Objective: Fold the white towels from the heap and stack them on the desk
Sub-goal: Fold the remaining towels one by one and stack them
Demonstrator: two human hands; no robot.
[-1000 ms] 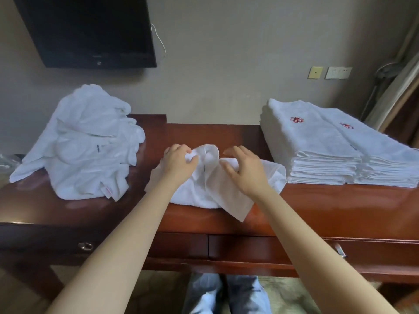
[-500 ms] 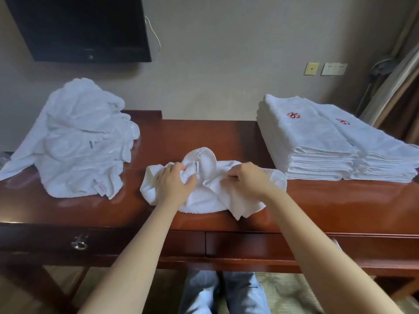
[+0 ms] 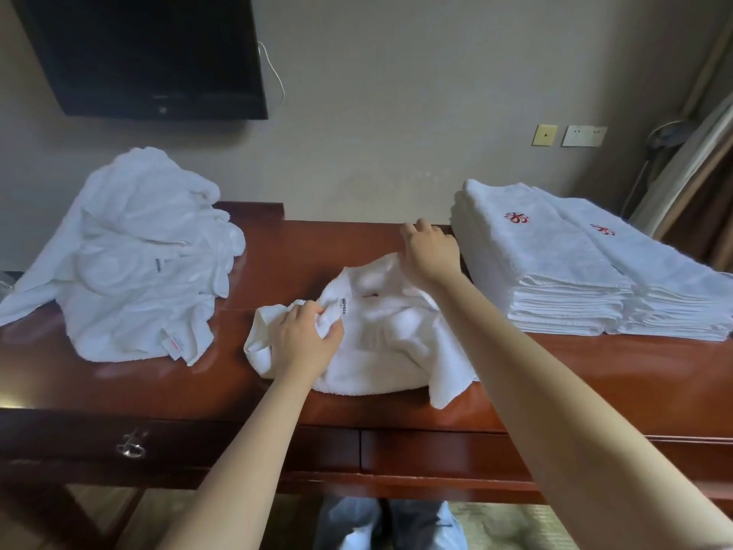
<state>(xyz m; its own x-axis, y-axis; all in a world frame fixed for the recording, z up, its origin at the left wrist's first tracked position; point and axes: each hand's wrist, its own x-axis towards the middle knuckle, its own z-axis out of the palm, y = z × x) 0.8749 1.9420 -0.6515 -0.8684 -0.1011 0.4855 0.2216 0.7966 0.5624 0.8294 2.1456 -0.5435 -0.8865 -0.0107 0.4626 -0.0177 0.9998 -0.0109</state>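
Observation:
A crumpled white towel (image 3: 380, 343) lies in the middle of the dark red wooden desk (image 3: 277, 256). My left hand (image 3: 305, 339) is shut on the towel's left part, near a small label. My right hand (image 3: 430, 250) rests on the towel's far edge, fingers spread toward the back of the desk; whether it grips the cloth is hidden. A heap of unfolded white towels (image 3: 131, 264) sits at the desk's left end. Two stacks of folded white towels (image 3: 555, 267) with red embroidered marks stand side by side at the right.
A dark television (image 3: 150, 53) hangs on the wall above the heap. Wall sockets (image 3: 571, 135) are at the right. The desk's front has drawers with a metal handle (image 3: 131, 444). My legs show below the desk.
My right hand has moved from the towel's middle up and away to its far edge, spreading the cloth. The left hand has kept its grip on the left part.

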